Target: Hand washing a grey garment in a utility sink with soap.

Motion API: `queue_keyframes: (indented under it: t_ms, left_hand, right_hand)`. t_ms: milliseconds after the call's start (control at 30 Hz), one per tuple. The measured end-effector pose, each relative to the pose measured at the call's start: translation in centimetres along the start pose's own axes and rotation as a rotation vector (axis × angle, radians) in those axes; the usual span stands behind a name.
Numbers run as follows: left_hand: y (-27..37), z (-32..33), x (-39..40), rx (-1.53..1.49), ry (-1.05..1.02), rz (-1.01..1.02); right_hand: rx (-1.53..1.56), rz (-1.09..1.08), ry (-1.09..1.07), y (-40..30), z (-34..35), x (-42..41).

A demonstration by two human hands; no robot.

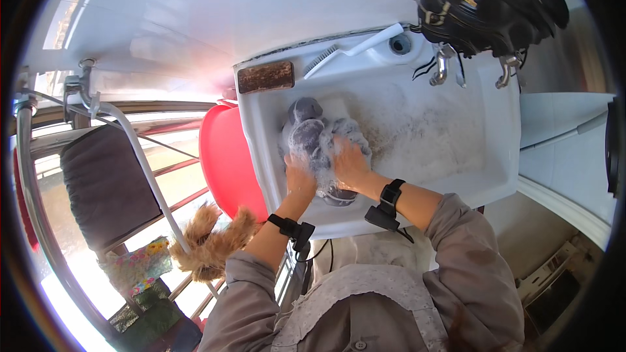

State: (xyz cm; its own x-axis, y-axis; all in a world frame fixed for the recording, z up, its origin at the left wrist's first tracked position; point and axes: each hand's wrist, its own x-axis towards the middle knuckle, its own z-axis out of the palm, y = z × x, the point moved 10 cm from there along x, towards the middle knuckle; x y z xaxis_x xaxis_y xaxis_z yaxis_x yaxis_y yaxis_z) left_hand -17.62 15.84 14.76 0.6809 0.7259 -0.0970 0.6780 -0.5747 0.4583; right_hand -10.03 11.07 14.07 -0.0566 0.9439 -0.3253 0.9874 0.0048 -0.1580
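Note:
A soapy grey fabric item (305, 136) lies bunched in the left part of a white sink (501, 156), with foam over it. My left hand (299, 174) presses at its lower left side, the fingertips partly lost in suds. On the right of the bundle, my right hand (349, 160) grips a wet fold of the cloth, its fingers curled and partly covered by foam. A darker rounded part of the bundle shows below the hands, near the front wall. Cloudy, foamy water with dark specks spreads to the right.
A brown block (265, 77) and a white-handled brush (359, 50) rest on the back ledge. Two metal taps (441, 66) stand at back right beneath a black bag (484, 5). A red plastic tub (227, 156) adjoins the sink's left side; a rack holds cloths.

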Motion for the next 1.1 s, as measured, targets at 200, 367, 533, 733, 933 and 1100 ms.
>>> queue_keyframes:
  t_ms: [200, 367, 533, 733, 933, 1100]
  left_hand:
    - [-1.0, 0.3, 2.3, -0.053, -0.057, -0.1]
    - [-4.1, 2.6, 3.8, -0.037, -0.119, -0.186]
    - [-5.8, 4.3, 5.0, 0.054, -0.122, -0.158]
    - [-7.2, 4.0, 5.0, 0.082, 0.061, -0.051]
    - [-4.4, 1.0, 3.0, 0.025, -0.069, -0.343]
    - [-5.4, 2.7, -1.7, 0.116, -0.166, -0.392]
  right_hand:
    - [-0.071, -0.025, -0.101, 0.6, 1.1, 2.5]
    - [0.002, 0.006, 0.041, 1.6, 0.1, 4.3]
    - [0.281, 0.122, 0.119, 3.3, -0.3, 5.5]
    - [0.222, 0.188, 0.315, 3.3, -2.2, 4.7]
    - [1.168, 0.111, 0.513, 10.5, -2.8, -2.9]
    - [0.504, 0.592, 0.322, 21.8, 4.0, -18.2]
